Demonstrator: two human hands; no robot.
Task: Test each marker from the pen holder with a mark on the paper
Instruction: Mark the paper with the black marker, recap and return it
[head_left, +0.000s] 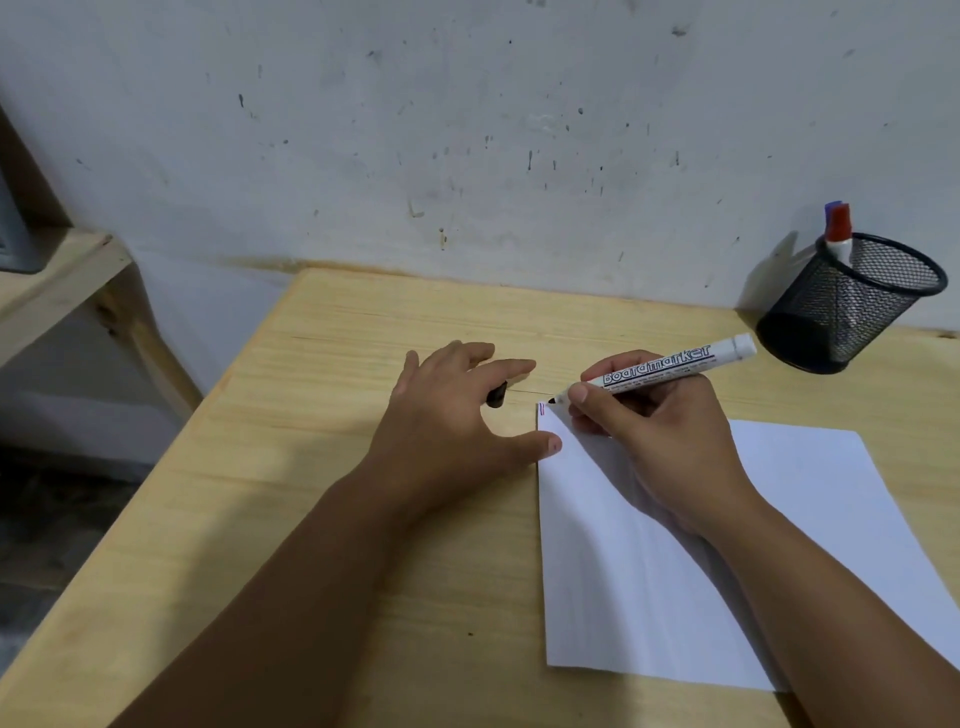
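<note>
Far left: a pale wooden shelf frame (78, 280) stands against the scuffed white wall (467, 130), apart from the table.

Light pine table (311, 519) fills the lower view, its far edge touching the wall.

Left hand (457, 410) rests palm down on the table, just left of the paper's top corner. Its fingers (498, 366) are loosely curled with a small black marker cap (497, 396) tucked beneath them; only the cap's end shows. The thumb tip lies at the paper's left edge, touching it.

White sheet of paper (805, 545) lies flat on the table, right of centre, turned at an angle. At its top left corner sit short marks (542, 410), red and blue, one above the other.

Right hand (660, 436) lies over the upper part of the paper. Its fingers (579, 393) are clamped in a writing grip on a white-barrelled board marker with black lettering (670, 365). The barrel slants up and to the right; the black tip sits at the paper's top corner, just beside the coloured marks. Whether the tip touches the sheet cannot be told.

Far right, near the wall: a black wire-mesh round pen holder (852, 306) stands upright on the table, well apart from the paper. A white marker with a red cap (838, 231) leans in it at the left rim; a blue cap (832, 206) peeks out just behind it.
</note>
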